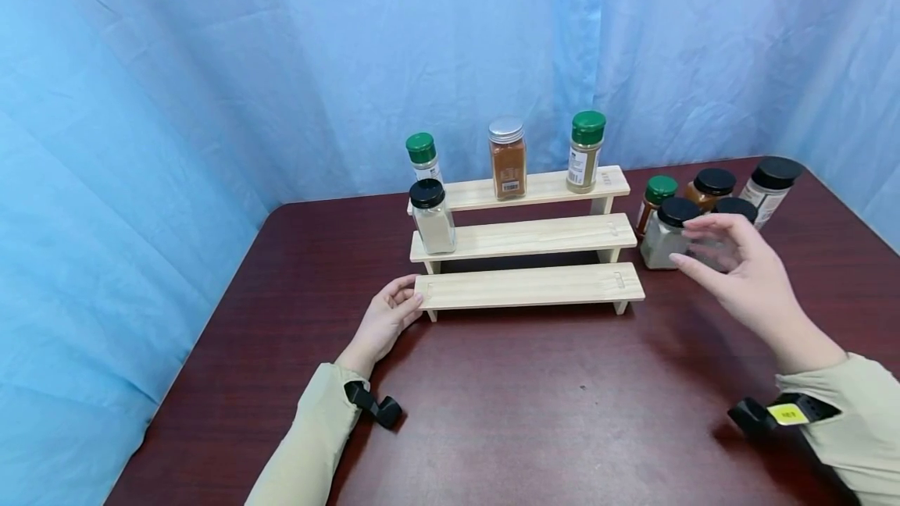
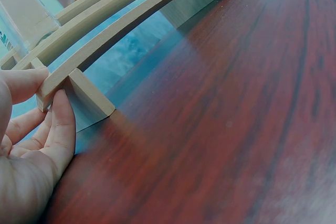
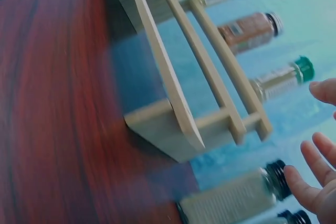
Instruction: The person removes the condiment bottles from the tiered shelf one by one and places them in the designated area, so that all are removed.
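Left hand (image 1: pixel 388 315) pinches the three-tier wooden rack (image 1: pixel 527 237) at its lowest tier's left end. Right hand (image 1: pixel 747 279), thumb and fingers spread apart, is at a black-lidded glass jar (image 1: pixel 661 246) standing right of the rack; contact cannot be confirmed

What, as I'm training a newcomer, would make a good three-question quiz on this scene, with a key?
1. Which hand pinches one end of the bottom tier?
2. True or false: the lone jar on the middle tier stands near that tier's left end in the head view.
3. What colour is the lid of the central jar on the top tier: a) green, b) silver, c) black?

Key: 1. The left hand. 2. True. 3. b.
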Action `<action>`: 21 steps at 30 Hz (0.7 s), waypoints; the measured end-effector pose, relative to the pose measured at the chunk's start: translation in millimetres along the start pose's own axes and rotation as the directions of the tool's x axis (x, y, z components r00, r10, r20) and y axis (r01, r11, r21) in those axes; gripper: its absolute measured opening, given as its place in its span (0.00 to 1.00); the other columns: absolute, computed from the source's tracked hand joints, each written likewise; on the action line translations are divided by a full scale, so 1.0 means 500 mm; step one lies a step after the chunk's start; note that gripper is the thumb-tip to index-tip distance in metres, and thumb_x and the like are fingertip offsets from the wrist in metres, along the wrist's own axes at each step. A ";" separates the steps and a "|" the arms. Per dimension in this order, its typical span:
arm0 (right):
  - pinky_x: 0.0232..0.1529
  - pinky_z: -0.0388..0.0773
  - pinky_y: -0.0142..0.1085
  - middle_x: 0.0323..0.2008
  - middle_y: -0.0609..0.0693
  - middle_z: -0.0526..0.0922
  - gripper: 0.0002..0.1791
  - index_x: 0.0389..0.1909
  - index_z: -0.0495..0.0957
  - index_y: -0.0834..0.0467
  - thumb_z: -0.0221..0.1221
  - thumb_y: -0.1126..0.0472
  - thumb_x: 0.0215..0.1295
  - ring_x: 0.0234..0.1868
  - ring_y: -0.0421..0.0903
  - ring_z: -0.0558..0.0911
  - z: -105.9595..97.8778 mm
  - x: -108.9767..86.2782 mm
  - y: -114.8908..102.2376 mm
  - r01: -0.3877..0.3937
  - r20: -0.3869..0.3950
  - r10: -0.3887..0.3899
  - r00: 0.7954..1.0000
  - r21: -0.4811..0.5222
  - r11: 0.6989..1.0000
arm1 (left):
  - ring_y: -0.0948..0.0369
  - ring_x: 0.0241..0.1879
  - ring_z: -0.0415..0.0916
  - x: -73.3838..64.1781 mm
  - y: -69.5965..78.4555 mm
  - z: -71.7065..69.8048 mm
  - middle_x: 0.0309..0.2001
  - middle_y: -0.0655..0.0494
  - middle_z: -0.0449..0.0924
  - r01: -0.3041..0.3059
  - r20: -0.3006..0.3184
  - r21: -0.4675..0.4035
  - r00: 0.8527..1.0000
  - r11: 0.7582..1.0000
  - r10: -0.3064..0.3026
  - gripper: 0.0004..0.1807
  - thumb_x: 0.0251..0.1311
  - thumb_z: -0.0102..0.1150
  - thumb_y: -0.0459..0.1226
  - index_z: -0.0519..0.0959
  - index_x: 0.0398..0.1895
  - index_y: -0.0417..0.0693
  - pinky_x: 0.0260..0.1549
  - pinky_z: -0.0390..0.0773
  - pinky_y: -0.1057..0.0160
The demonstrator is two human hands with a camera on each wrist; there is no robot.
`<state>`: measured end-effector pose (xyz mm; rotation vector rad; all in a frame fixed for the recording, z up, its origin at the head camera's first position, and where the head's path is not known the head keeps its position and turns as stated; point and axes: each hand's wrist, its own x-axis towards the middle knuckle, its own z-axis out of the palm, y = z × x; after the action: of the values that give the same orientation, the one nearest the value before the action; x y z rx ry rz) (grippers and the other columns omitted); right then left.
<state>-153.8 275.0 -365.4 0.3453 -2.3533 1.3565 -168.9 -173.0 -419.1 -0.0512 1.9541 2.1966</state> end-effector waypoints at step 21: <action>0.48 0.70 0.16 0.46 0.41 0.74 0.23 0.54 0.66 0.65 0.62 0.71 0.59 0.47 0.27 0.75 0.111 0.014 -0.076 0.035 0.136 -0.050 0.989 0.110 0.993 | 0.69 0.35 0.76 -0.001 0.002 0.000 0.38 0.59 0.73 0.005 -0.001 -0.007 1.000 1.000 -0.005 0.27 0.65 0.47 0.25 0.57 0.67 0.33 0.38 0.76 0.72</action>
<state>-156.8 207.9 -357.9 0.5344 -2.3735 1.4858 -168.8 -173.4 -417.9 -0.0588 1.9444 2.2012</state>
